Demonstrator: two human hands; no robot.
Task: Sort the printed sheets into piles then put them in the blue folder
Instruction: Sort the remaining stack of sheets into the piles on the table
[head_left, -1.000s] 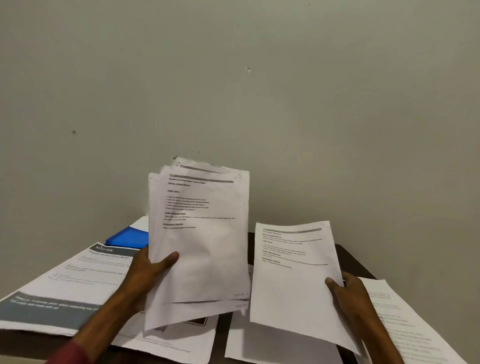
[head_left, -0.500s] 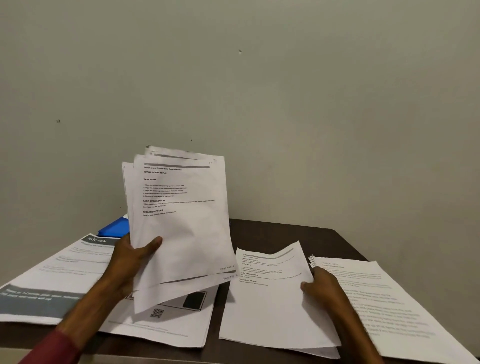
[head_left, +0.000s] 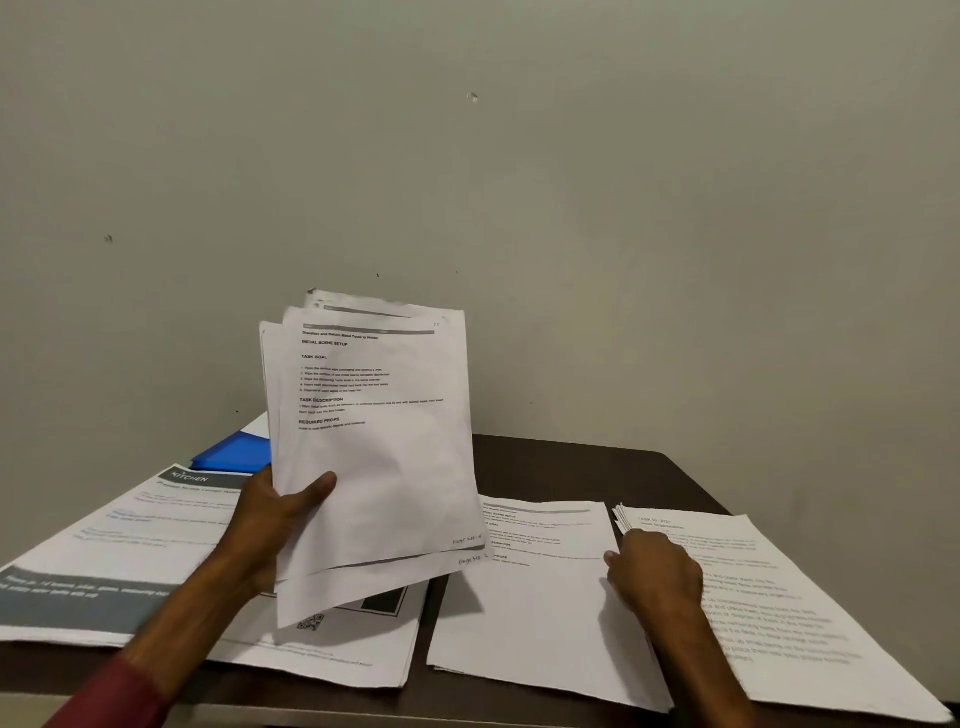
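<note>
Printed sheets (head_left: 374, 447) stand fanned in my left hand (head_left: 275, 519), centre-left of the frame, thumb across the front and grip curled round their lower edge. My right hand (head_left: 654, 571) rests on the right edge of the middle pile (head_left: 530, 597) on the bench (head_left: 571, 467), lower centre. I cannot tell whether its grip pinches the top sheet or only presses it. I'd square that sheet to the pile, lift off cleanly, then read the next heading. Blue folder (head_left: 234, 454) lies middle left, half hidden.
</note>
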